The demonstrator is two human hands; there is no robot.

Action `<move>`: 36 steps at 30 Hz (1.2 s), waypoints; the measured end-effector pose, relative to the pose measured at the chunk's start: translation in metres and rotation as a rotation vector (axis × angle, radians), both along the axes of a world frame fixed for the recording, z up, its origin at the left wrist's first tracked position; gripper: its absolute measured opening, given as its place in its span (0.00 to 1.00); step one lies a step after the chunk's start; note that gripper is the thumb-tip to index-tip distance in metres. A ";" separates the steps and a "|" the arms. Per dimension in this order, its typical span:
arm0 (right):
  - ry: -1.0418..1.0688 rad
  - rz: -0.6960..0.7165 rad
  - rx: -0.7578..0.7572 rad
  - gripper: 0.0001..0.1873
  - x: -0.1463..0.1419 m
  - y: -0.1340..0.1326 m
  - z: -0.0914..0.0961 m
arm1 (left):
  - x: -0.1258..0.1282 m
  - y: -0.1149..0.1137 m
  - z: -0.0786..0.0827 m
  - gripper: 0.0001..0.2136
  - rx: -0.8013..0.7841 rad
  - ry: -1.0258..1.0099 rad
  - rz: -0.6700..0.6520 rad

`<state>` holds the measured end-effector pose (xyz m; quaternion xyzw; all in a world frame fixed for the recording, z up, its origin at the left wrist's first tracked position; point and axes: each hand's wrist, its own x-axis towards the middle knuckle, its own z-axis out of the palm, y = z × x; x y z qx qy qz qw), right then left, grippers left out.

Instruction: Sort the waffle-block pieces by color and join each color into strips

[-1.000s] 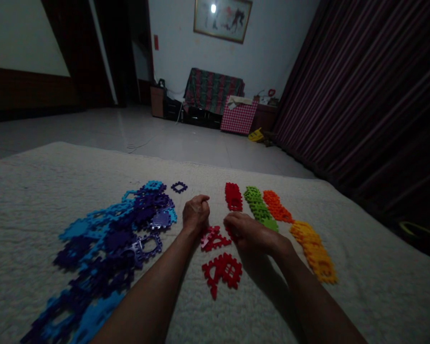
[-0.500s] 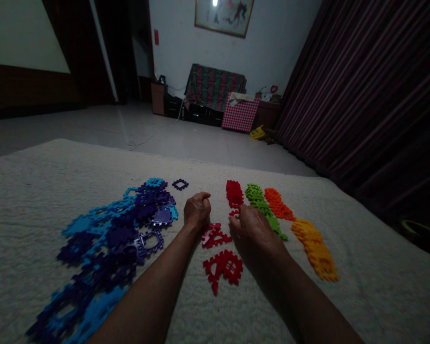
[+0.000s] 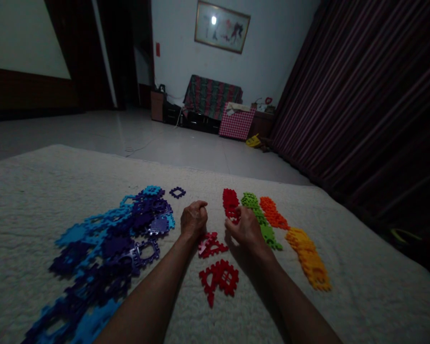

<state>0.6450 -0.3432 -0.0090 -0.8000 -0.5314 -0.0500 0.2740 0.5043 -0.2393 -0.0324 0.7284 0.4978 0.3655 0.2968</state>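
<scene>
Palm side hidden, my left hand (image 3: 194, 220) is curled closed just above the sheet; anything inside it is out of sight. Beside its wrist lie red and pinkish toothed plastic building pieces (image 3: 213, 248), one of them triangular. My right hand (image 3: 246, 231) is at the near end of an overlapping row of red pieces (image 3: 231, 198), thumb and forefinger bent with a gap between them. Red shows through that gap; whether the fingers touch it I cannot tell. Nearer me lie a red window piece (image 3: 228, 277) and a red arched piece (image 3: 208, 282).
Blue and purple pieces (image 3: 118, 243) are heaped on the left, with one purple frame (image 3: 177, 192) apart. Green (image 3: 250, 200), orange (image 3: 272, 212) and yellow (image 3: 310, 258) rows lie right. All rest on a pale quilted cover (image 3: 361, 248). Beyond are a tiled floor and dark curtain (image 3: 308, 95).
The view has tipped up a little, so everything sits lower in it. My right thumb and forefinger look more spread, with the red row's near end more visible. My left hand stays curled.
</scene>
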 end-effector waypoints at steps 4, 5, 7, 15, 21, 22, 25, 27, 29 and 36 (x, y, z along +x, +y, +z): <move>0.037 -0.079 0.242 0.16 -0.005 0.015 -0.016 | -0.001 -0.002 0.002 0.17 -0.014 -0.004 0.000; 0.036 -0.083 0.250 0.16 -0.006 0.017 -0.019 | -0.001 -0.002 0.002 0.17 -0.015 -0.007 -0.001; 0.026 -0.095 0.244 0.16 -0.007 0.019 -0.024 | -0.001 -0.002 0.002 0.17 -0.013 -0.010 -0.001; -0.032 -0.134 0.271 0.13 -0.001 0.020 -0.031 | 0.000 -0.002 0.002 0.17 -0.013 0.006 0.013; -0.035 -0.160 0.290 0.14 -0.001 0.020 -0.031 | 0.000 -0.002 0.003 0.17 -0.024 0.005 0.005; -0.024 -0.157 0.308 0.15 -0.002 0.020 -0.031 | 0.000 -0.002 0.003 0.17 -0.024 0.003 0.006; 0.029 -0.141 0.347 0.14 -0.003 0.014 -0.027 | 0.000 0.000 0.003 0.18 -0.019 -0.003 0.004; 0.086 -0.132 0.345 0.11 -0.003 0.005 -0.025 | -0.001 0.001 0.003 0.18 -0.018 0.002 0.001; 0.152 -0.122 0.324 0.08 -0.003 -0.007 -0.024 | -0.002 0.001 0.003 0.18 -0.022 0.008 0.000; 0.309 -0.068 0.267 0.12 -0.017 -0.060 -0.023 | -0.003 0.003 0.001 0.17 -0.024 -0.082 0.005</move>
